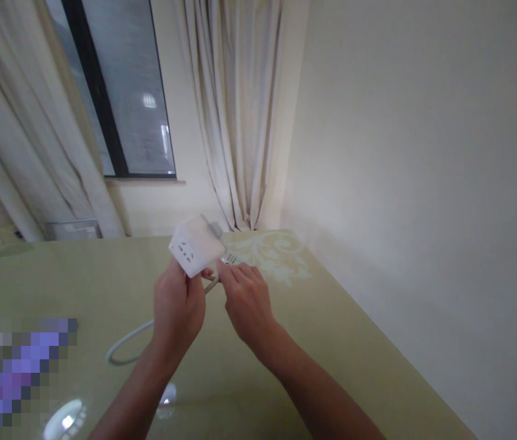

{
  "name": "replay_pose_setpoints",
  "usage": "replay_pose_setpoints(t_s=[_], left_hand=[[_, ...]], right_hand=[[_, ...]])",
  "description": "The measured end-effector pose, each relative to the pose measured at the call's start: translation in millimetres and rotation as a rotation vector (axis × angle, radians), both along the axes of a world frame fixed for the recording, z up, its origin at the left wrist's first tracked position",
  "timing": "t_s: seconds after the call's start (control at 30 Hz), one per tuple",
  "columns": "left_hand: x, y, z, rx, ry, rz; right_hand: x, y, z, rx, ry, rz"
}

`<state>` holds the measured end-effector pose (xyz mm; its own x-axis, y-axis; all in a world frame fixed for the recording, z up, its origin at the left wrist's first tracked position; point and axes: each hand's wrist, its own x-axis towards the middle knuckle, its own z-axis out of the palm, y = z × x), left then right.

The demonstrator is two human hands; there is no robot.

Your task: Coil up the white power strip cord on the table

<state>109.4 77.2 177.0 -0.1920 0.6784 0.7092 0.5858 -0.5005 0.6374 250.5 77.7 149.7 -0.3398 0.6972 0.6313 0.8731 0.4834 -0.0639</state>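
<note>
A white cube-shaped power socket [198, 244] is held up in my left hand [178, 299], whose fingers are closed round its lower side. Socket holes show on its near face, and a blurred grey piece sticks out at its far right side. My right hand [248, 296] is closed on a plug [229, 259], with its metal prongs showing just right of the cube. Whether the plug touches the cube, I cannot tell. A pale cable [123, 342] loops left behind my left wrist, and a stretch of cable passes between my hands.
Below my hands lies a glossy green tabletop [88, 275] with a white floral pattern at its far right corner. A pixelated purple patch [20, 366] covers something at the left. A bare wall [414, 183] borders the table's right edge. Curtains [240, 110] and a window [130, 85] stand behind.
</note>
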Motion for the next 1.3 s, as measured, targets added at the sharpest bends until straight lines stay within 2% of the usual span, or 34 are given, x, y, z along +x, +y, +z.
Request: replay_pose_setpoints(t_s=[0.07, 0.17, 0.4, 0.5, 0.6, 0.7, 0.8, 0.93, 1.0, 1.1, 1.2, 1.3], left_hand=[[2, -3, 0.2, 0.008, 0.016, 0.003], [4, -8, 3.4, -0.044, -0.045, -0.062], [1, -16, 19.5, -0.197, -0.215, -0.207], [-8, -15, 24.4, -0.273, -0.364, -0.348], [-21, -12, 27.9, -0.425, -0.582, -0.498], [-36, -8, 30.6, -0.589, -0.756, -0.615], [-46, -3, 30.6, -0.704, -0.906, -0.734], [-43, 2, 25.7, -0.794, -0.896, -0.822], [-39, 2, 23.7, -0.768, -0.845, -0.825], [-36, 3, 24.2, -0.676, -0.883, -0.770], [-42, 10, 26.2, -0.567, -0.992, -0.620], [-62, 23, 22.3, -0.488, -1.051, -0.467]], right_hand=[[7, 2, 3.1, 0.093, -0.014, -0.017], [16, 3, 8.9, 0.184, -0.018, -0.013], [36, 11, 12.6, 0.178, -0.196, 0.301], [44, 11, 14.6, 0.172, -0.165, 0.389], [49, 6, 20.1, 0.191, -0.160, 0.470], [53, -4, 27.4, 0.320, -0.227, 0.546], [53, -15, 33.3, 0.498, -0.234, 0.554], [47, -22, 35.2, 0.638, -0.156, 0.618], [45, -22, 33.4, 0.625, -0.094, 0.659], [48, -21, 28.1, 0.504, 0.070, 0.685], [58, -29, 18.0, 0.361, 0.289, 0.674], [85, -45, 2.6, 0.129, 0.551, 0.673]])
